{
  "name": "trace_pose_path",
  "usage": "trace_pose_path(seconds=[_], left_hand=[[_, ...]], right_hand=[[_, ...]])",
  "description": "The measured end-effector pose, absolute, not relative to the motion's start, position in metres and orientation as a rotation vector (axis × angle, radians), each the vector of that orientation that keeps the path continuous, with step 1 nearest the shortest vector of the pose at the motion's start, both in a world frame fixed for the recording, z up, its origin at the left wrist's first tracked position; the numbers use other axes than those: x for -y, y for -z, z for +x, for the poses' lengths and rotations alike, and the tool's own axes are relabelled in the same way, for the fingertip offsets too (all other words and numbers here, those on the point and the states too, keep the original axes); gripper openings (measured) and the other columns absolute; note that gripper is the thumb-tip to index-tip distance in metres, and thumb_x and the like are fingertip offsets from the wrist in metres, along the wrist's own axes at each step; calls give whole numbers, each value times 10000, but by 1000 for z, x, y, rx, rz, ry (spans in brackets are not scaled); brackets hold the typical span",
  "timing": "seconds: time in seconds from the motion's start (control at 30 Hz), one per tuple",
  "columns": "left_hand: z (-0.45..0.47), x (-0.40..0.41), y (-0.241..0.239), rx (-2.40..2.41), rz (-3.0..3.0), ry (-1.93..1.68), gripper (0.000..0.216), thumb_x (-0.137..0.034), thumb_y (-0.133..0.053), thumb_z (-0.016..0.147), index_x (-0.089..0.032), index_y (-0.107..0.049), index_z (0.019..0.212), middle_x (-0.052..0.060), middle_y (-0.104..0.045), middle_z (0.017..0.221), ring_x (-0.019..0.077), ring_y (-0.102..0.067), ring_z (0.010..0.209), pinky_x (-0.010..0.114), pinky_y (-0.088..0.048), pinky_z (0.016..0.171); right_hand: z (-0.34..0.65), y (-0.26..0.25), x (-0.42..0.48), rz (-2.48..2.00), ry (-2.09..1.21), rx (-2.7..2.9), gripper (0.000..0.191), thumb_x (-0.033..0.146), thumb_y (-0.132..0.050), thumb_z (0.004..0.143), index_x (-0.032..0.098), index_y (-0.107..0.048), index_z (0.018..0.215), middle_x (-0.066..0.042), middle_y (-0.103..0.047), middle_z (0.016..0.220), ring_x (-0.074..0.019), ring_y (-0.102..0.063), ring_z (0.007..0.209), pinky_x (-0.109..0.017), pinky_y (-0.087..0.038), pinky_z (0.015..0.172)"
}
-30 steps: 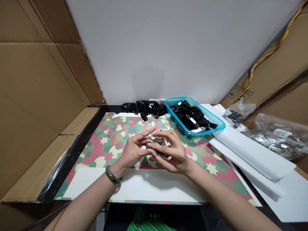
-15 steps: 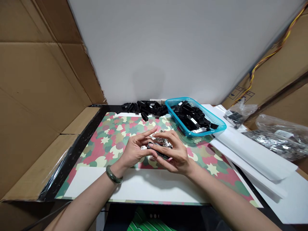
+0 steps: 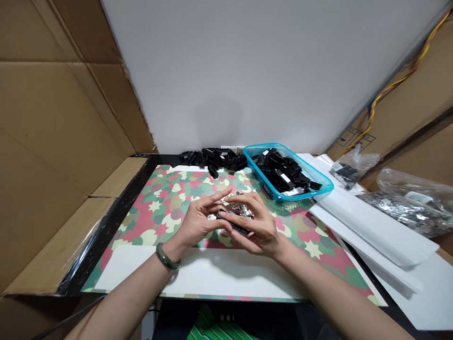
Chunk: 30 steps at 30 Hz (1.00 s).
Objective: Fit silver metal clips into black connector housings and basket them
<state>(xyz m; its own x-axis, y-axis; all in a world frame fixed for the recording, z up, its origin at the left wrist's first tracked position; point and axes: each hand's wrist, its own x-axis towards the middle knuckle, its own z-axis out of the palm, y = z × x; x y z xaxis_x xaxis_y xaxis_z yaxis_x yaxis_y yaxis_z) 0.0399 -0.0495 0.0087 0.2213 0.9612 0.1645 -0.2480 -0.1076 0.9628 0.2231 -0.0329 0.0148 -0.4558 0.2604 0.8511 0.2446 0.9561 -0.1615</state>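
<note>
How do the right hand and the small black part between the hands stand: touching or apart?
Touching. The head view shows the right hand with a finger lying along the top of the black part.

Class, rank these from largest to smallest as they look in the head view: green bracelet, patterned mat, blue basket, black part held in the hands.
1. Patterned mat
2. Blue basket
Unranked, both smaller: green bracelet and black part; they look close in size, and the part is partly hidden.
</note>
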Motion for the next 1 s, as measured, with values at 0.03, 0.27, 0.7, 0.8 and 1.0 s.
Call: trace_pose_path(seconds=[0.03, 0.27, 0.7, 0.8, 1.0], left_hand=[[40, 50, -9, -791, 1238, -1229, 700, -173, -904, 581, -266, -683, 1238, 34, -772, 878, 175, -701, 769, 274, -590, 722], [40, 50, -9, -797, 1241, -1228, 712, -179, -904, 579, -264, -677, 1248, 38, -775, 890, 182, -707, 779, 278, -594, 728], [40, 50, -9, -791, 1254, -1219, 702, -174, -891, 601, -281, -668, 1257, 32, -776, 887, 181, -710, 783, 278, -597, 723], [40, 50, -9, -789, 1270, -1211, 697, -178, -887, 606, -274, -667, 1260, 44, -778, 916, 192, -715, 786, 286, -601, 712], [40, 51, -9, -785, 1332, -1182, 701, -162, -864, 640, -303, -641, 1290, 45, -776, 1003, 204, -722, 860, 305, -597, 784]], right_hand=[[223, -15, 33, -356, -18, 2061, 290, 230, -599, 866, 218, -698, 1138, -132, -637, 1174, -249, -603, 971, -452, -531, 767], [223, -15, 34, -362, -24, 2061, 299, 234, -591, 867, 226, -693, 1148, -129, -636, 1172, -246, -606, 966, -449, -530, 770], [222, -16, 34, -347, -50, 2056, 297, 219, -597, 864, 216, -687, 1146, -136, -634, 1167, -247, -611, 967, -450, -518, 776], [222, -16, 33, -355, -62, 2064, 298, 233, -589, 871, 232, -688, 1152, -128, -634, 1166, -242, -613, 955, -444, -517, 773], [224, -13, 33, -326, -102, 2063, 280, 312, -611, 902, 213, -688, 1152, -143, -625, 1182, -259, -604, 1006, -463, -513, 808]])
